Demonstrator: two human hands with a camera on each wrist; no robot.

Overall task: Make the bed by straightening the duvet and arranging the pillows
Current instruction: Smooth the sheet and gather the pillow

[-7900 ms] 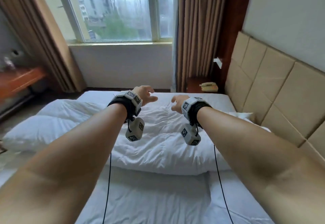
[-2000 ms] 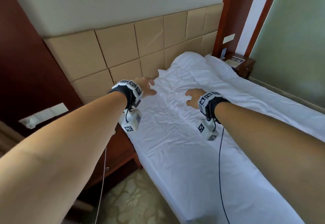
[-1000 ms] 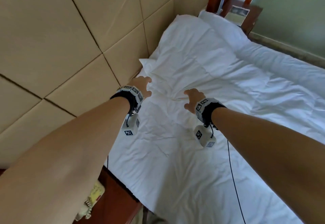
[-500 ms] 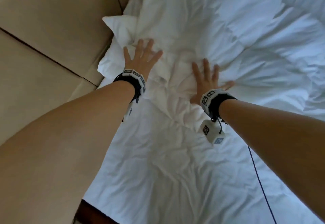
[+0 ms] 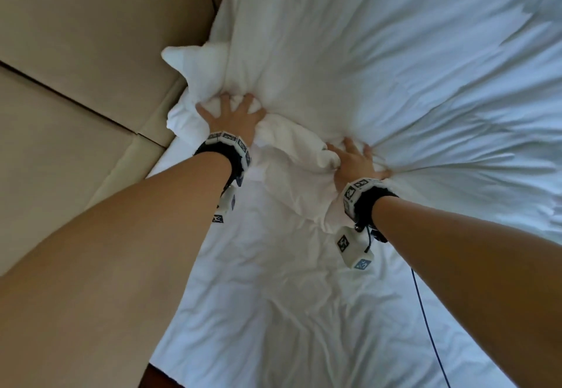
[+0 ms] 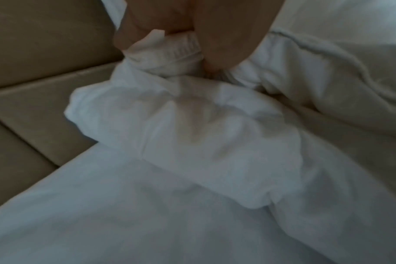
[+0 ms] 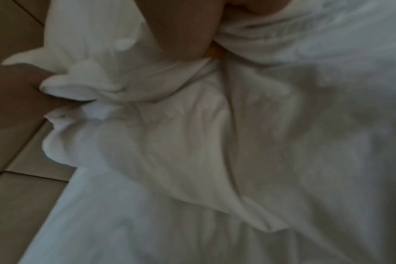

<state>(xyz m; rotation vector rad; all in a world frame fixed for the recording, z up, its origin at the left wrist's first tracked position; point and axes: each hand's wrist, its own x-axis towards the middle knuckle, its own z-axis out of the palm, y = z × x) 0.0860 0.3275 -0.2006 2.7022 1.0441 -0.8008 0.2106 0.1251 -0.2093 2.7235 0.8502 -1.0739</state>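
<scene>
A white duvet (image 5: 380, 53) covers the far part of the bed, its near edge bunched up beside the headboard. My left hand (image 5: 231, 113) grips a wad of that edge close to the headboard, fingers dug into the cloth. My right hand (image 5: 355, 159) grips the same edge further right, and creases fan out from it. In the left wrist view my left hand (image 6: 181, 35) pinches a hemmed fold of the duvet (image 6: 181, 116). The right wrist view shows my right hand (image 7: 181, 32) curled into the duvet (image 7: 170, 134). No pillow can be told apart from the bedding.
A tan padded headboard (image 5: 76, 68) runs along the left, right against the bed. The crumpled white bottom sheet (image 5: 289, 311) lies bare below my hands. A dark wooden corner (image 5: 155, 377) shows at the bed's near edge. A black cable (image 5: 425, 320) hangs from my right wrist.
My view swung from the window side to the headboard end and closed in. Half a second ago both hands lay flat on the duvet with fingers spread; now both have curled and bunched its edge.
</scene>
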